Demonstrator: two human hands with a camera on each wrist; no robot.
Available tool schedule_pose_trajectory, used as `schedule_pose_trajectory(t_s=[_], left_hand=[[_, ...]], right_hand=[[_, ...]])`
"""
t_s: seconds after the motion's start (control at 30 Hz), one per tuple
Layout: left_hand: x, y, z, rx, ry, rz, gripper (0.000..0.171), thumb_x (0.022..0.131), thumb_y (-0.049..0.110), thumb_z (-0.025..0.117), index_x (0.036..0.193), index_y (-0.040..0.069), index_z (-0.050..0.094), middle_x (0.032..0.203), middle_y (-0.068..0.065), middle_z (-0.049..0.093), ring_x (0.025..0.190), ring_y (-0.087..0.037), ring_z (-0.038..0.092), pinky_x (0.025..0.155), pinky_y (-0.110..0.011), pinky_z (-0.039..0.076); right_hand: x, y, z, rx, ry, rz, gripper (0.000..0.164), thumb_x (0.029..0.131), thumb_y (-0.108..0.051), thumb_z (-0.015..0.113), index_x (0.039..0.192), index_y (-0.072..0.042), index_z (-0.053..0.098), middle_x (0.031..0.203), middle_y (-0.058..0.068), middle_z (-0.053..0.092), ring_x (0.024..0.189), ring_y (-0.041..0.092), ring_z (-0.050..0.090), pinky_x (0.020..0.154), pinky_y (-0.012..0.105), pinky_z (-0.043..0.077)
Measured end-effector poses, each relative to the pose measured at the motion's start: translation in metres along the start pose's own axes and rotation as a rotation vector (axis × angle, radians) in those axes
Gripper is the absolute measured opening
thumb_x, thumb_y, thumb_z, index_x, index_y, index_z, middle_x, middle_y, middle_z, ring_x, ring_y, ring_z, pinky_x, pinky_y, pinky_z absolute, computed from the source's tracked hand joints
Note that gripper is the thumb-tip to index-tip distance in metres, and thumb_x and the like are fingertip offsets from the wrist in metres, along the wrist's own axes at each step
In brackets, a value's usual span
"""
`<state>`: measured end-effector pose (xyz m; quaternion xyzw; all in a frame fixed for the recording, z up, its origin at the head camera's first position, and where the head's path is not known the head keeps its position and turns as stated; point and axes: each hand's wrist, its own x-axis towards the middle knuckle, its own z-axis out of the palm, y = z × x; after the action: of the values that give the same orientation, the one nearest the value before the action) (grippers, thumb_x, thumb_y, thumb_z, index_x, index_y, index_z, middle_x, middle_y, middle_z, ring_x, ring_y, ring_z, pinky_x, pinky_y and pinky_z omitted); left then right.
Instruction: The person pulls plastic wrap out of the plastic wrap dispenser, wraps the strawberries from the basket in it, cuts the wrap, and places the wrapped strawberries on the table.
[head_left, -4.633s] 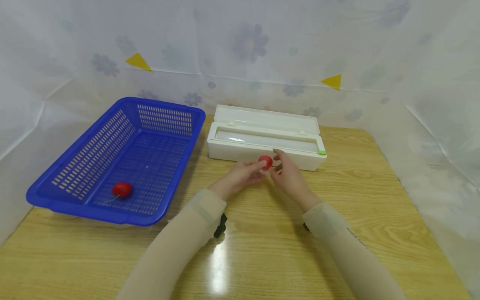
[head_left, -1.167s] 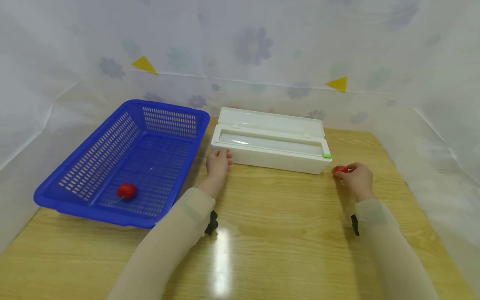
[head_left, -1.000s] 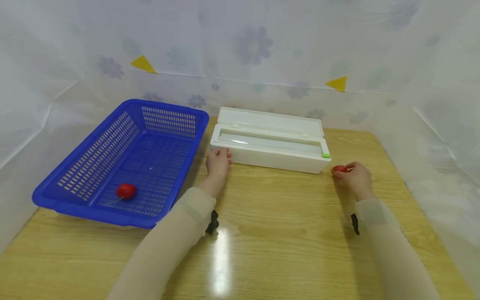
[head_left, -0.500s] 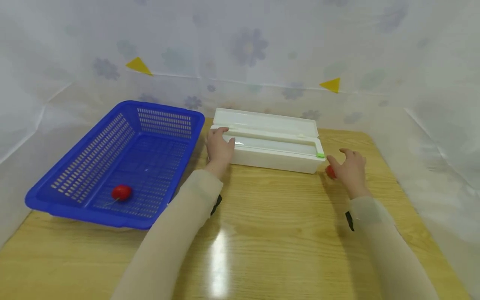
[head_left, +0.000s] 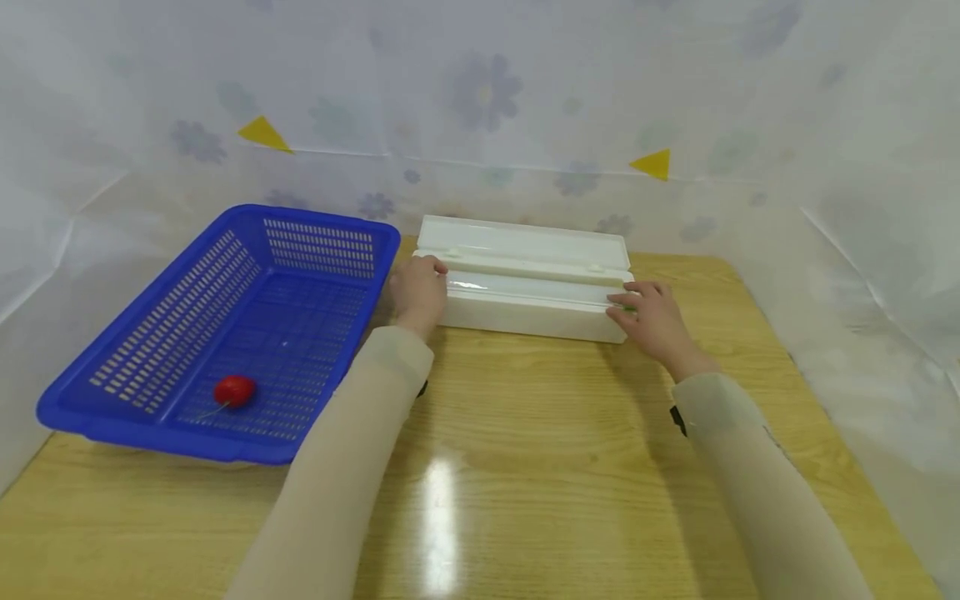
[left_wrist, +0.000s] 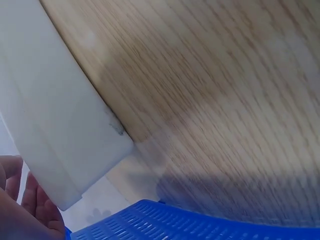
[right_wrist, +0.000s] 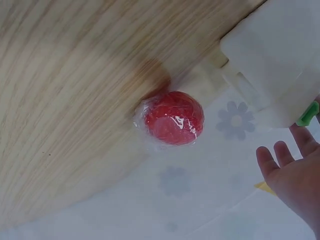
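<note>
A white cling film dispenser (head_left: 525,317) lies lengthwise at the back of the table, its lid (head_left: 521,239) raised and the pale roll showing inside. My left hand (head_left: 420,293) grips the dispenser's left end; in the left wrist view, its thumb and curled fingers (left_wrist: 41,202) are at the corner. At the other end, my right hand (head_left: 654,323) has thumb and forefinger on either side of the green slider (right_wrist: 308,114), its other fingers extended. A round red fruit (right_wrist: 174,119) wrapped in clear film sits just beyond that end, hidden behind the right hand in the head view.
On the left stands a blue plastic basket (head_left: 150,442) with slotted sides, close to the left forearm. Inside it lies one red fruit (head_left: 235,391) with a thin stem. A floral sheet (head_left: 480,158) hangs behind the wooden table (head_left: 517,467).
My right hand has let go of the wrapped red fruit beside the dispenser and moved left to the green slider. My left hand has moved up onto the dispenser's left end.
</note>
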<state>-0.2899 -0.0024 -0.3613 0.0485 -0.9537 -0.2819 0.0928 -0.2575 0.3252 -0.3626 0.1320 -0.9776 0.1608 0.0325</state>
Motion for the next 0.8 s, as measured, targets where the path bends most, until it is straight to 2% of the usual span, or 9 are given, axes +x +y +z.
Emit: schedule_pose_trajectory(t_s=[0.27,0.5,0.63,0.73,0.8], left_hand=[[0.004,-0.005,-0.003,-0.035,0.008,0.015,0.022,0.095,0.017,0.051,0.111,0.011,0.066,0.111,-0.007,0.068,0.107,-0.026,0.061,0.096,-0.039,0.044],[0.004,-0.007,-0.005,-0.059,0.022,0.006,0.021,0.095,0.018,0.052,0.107,0.009,0.067,0.108,-0.009,0.068,0.105,-0.025,0.061,0.094,-0.036,0.046],[0.004,-0.006,-0.005,-0.078,0.018,0.004,0.022,0.096,0.018,0.051,0.107,0.007,0.066,0.107,-0.010,0.068,0.104,-0.026,0.060,0.095,-0.037,0.045],[0.004,-0.005,-0.005,-0.104,0.008,-0.011,0.022,0.096,0.018,0.050,0.107,0.005,0.065,0.107,-0.011,0.068,0.104,-0.026,0.061,0.093,-0.037,0.046],[0.003,-0.005,-0.005,-0.110,0.001,-0.022,0.023,0.097,0.018,0.049,0.108,0.005,0.064,0.108,-0.010,0.068,0.103,-0.025,0.061,0.091,-0.037,0.047]], right_hand=[[0.003,0.000,-0.002,-0.017,0.053,0.017,0.031,0.097,-0.018,0.049,0.120,0.000,0.060,0.129,0.026,0.051,0.123,0.046,0.035,0.105,0.058,0.027],[0.009,-0.009,0.000,-0.031,0.125,0.075,0.025,0.096,-0.014,0.049,0.110,0.000,0.064,0.115,0.023,0.061,0.114,0.042,0.045,0.092,0.056,0.041],[0.014,-0.012,0.003,-0.005,0.154,0.099,0.028,0.098,-0.013,0.043,0.110,0.004,0.061,0.103,0.024,0.063,0.086,0.035,0.058,0.072,0.048,0.048],[0.016,-0.013,0.005,0.025,0.151,0.112,0.029,0.099,-0.013,0.039,0.112,0.006,0.057,0.095,0.024,0.063,0.068,0.029,0.057,0.063,0.042,0.047],[0.017,-0.014,0.005,0.037,0.133,0.124,0.031,0.100,-0.013,0.035,0.113,0.007,0.054,0.094,0.024,0.061,0.068,0.026,0.055,0.064,0.039,0.046]])
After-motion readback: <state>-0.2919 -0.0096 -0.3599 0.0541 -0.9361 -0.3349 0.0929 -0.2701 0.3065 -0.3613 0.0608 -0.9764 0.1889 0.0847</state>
